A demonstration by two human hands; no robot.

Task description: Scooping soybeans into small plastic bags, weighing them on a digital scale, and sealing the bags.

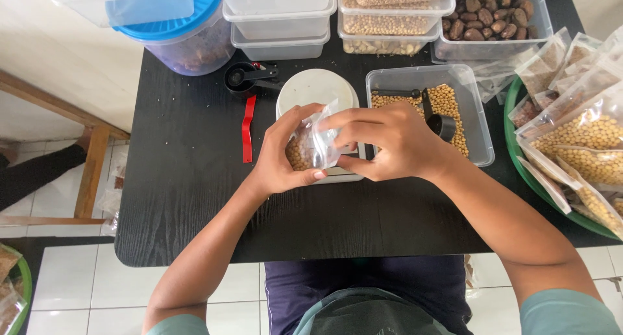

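The left hand [285,155] is cupping a small clear bag [311,147] of beans from its left side while the right hand [389,143] is pinching its top edge from the right, both holding it upright over the white scale [316,88], beside the bean tub [477,114].

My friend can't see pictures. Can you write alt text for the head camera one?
Both hands, left hand and right hand, hold a small clear bag of beans above a white scale on a black table, beside a clear tub of beans.
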